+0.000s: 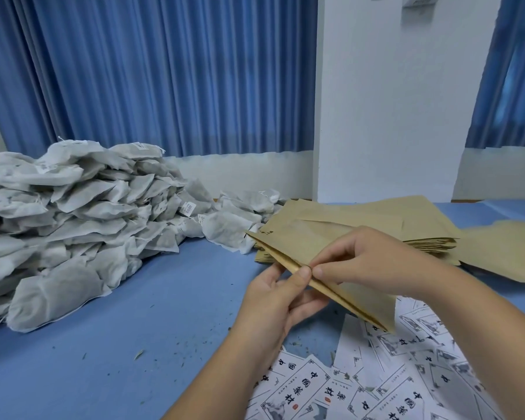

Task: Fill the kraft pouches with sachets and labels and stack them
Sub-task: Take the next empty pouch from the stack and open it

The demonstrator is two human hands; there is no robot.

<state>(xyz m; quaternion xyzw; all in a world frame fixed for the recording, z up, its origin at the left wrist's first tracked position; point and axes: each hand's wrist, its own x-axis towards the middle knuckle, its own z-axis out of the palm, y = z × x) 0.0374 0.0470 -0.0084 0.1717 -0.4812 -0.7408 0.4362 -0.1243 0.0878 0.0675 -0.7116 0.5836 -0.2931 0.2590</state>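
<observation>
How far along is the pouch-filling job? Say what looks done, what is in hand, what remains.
Done: no filled stack is visible. In hand: the left hand and right hand pinch one kraft pouch at its mouth; it looks empty. Left: the sachet pile, scattered labels and flat pouch stack await.

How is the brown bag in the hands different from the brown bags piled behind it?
The held pouch is one bag, lifted off the table and tilted; the stack of pouches is many bags lying flat on the table. The left hand and right hand pinch the held pouch at its edge; nobody touches the stack of pouches. Both are the same plain brown kraft paper.
</observation>
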